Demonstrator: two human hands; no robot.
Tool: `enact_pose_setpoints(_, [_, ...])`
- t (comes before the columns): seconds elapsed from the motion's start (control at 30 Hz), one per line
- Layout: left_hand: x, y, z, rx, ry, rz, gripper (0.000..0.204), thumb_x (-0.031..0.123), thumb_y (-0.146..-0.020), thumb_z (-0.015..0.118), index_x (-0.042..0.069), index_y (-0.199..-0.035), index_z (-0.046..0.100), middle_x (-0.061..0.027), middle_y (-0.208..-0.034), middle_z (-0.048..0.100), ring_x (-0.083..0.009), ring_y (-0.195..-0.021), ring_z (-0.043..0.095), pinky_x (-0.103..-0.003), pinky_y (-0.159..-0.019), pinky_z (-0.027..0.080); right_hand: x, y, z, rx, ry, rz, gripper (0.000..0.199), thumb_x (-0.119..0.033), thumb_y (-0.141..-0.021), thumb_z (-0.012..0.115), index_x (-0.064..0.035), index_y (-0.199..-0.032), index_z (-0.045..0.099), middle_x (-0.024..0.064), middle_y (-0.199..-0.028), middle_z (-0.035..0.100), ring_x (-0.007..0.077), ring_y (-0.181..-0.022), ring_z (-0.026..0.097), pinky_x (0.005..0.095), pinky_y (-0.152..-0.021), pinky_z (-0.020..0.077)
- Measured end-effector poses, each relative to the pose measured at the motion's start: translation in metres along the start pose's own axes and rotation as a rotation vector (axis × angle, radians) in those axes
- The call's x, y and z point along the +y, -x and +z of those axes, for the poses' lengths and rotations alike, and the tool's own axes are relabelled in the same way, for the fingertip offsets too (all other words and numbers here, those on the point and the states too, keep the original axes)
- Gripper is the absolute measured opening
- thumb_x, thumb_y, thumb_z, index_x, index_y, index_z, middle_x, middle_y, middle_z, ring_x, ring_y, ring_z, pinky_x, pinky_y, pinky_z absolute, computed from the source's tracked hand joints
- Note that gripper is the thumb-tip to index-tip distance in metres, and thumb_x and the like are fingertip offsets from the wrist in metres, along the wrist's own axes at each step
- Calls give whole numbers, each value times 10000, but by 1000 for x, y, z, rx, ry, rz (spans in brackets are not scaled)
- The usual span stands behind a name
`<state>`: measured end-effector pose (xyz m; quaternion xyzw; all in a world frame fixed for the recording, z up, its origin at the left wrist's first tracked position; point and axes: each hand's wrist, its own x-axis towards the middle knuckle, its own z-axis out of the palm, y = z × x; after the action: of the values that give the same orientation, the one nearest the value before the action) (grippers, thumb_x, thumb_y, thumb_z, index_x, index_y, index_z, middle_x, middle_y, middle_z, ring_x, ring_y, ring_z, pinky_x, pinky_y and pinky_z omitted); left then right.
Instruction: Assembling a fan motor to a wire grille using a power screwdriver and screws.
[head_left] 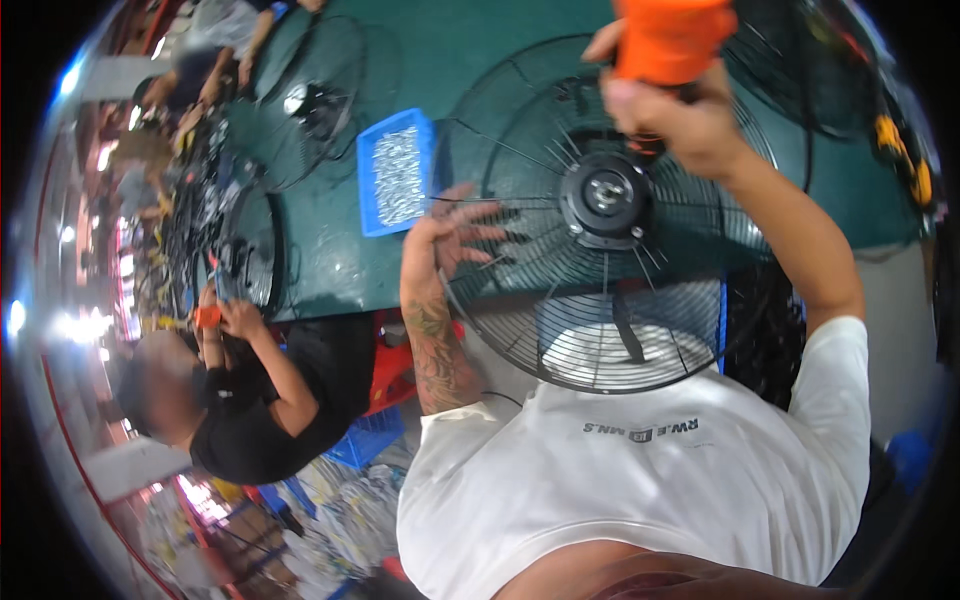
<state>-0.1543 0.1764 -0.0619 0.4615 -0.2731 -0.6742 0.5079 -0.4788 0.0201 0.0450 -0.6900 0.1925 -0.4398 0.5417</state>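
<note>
A black wire fan guard [620, 375] lies in front of me, partly on the table and partly over its near edge. In its middle sits a round black motor [607, 195] with bolt heads on its face. My right hand [680, 120] grips an orange power drill [672, 45], its dark nose pointing down at the motor's upper right edge; I cannot tell whether the tip touches a screw. With fingers spread, my left hand [460, 232] rests at the guard's left rim, under or against the wires.
A blue bin [368, 185] of small silvery screws stands left of the guard on the green table [330, 240]. Another fan [318, 110] is at the far left, and a black guard [800, 70] with yellow tools [905, 160] at the right. A co-worker [270, 410] works at left.
</note>
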Motion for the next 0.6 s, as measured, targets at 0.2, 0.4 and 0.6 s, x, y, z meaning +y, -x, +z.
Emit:
enact_pose_setpoints(0.2, [-5,47,34,29,156,-88,663,129,-831,503,-113,-1432,365,-390,-1303,574,-497,-1065,685,-529,-718,655,-31,-15,-81,195,-599,-109,396,-185,-969,601,22,-1293,509,30,-856,485,114,-735,492,275,-702,422])
enact_pose_setpoints(0.4, [26,54,56,174,181,133,635,110,-833,491,-108,-1418,375,-388,-1322,562,-511,-1101,669,-544,-735,649,-55,55,-166,231,-1042,-103,386,-42,-922,616,65,-1251,444,22,-816,392,84,-632,421,246,-634,387])
enact_pose_setpoints(0.6, [124,-43,-16,277,301,527,409,80,-823,467,-57,-1208,469,-298,-1224,624,-489,-1125,646,-583,-881,569,-14,186,-169,525,-896,-66,363,-201,-973,601,10,-1256,514,25,-831,431,83,-643,400,224,-554,340])
